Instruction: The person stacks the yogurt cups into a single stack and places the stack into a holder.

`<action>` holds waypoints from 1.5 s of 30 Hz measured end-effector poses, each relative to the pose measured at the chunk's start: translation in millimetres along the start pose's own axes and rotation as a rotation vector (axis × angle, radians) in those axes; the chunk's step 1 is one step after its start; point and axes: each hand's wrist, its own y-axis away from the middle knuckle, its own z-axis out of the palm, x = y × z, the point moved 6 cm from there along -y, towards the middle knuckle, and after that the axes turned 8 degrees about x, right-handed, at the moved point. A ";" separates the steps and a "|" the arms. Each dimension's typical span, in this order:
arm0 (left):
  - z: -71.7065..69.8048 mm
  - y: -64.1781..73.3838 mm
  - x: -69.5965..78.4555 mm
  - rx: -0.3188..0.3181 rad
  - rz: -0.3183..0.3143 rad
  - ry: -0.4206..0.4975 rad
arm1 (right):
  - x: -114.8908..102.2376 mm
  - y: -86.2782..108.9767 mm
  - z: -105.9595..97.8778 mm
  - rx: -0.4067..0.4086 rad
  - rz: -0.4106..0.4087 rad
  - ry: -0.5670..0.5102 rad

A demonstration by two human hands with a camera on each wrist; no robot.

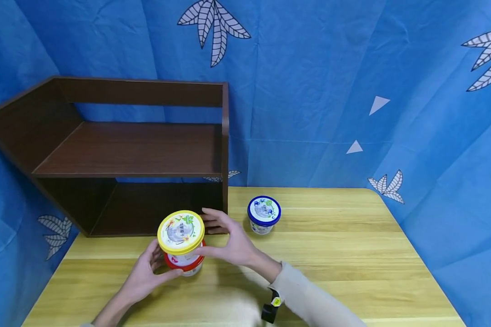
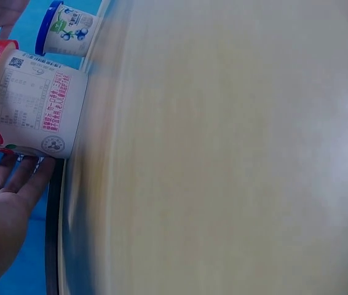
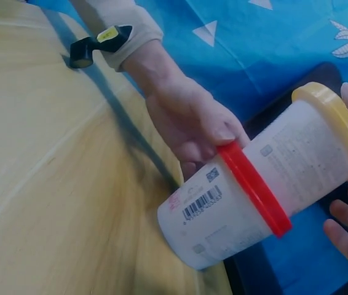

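A yellow-lidded tub [image 1: 181,231] stands on a red-lidded tub [image 1: 193,270], the two forming an upright stack at the tabletop in front of the shelf. My left hand [image 1: 144,274] holds the lower tub. Its thumb lies on the red lid [image 3: 255,189] and its fingers [image 2: 35,178] touch the far side. Around the yellow lid [image 3: 334,114] my right hand [image 1: 233,243] is spread, thumb and fingers on either side with the fingers mostly straight. A blue-lidded tub [image 1: 263,213], printed with blueberries, stands alone to the right of the stack.
A dark brown two-tier shelf [image 1: 127,175] stands at the back left, behind the hands. The light wood table [image 1: 331,268] reaches to blue cloth [image 1: 311,91] at the back and sides. A dark strapped device [image 1: 271,308] is on my right wrist.
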 end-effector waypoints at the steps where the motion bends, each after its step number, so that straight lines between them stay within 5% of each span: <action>1: 0.0 0.1 0.0 -0.001 -0.004 0.003 | -1.1 0.9 -1.7 0.006 -0.007 -0.003; 28: -0.4 2.7 -1.5 0.036 -0.025 0.069 | -27.7 25.8 -65.2 0.158 -0.209 -0.037; 45: 0.4 2.1 -1.9 0.041 -0.033 0.065 | -22.7 38.0 -106.5 0.227 -0.175 -0.001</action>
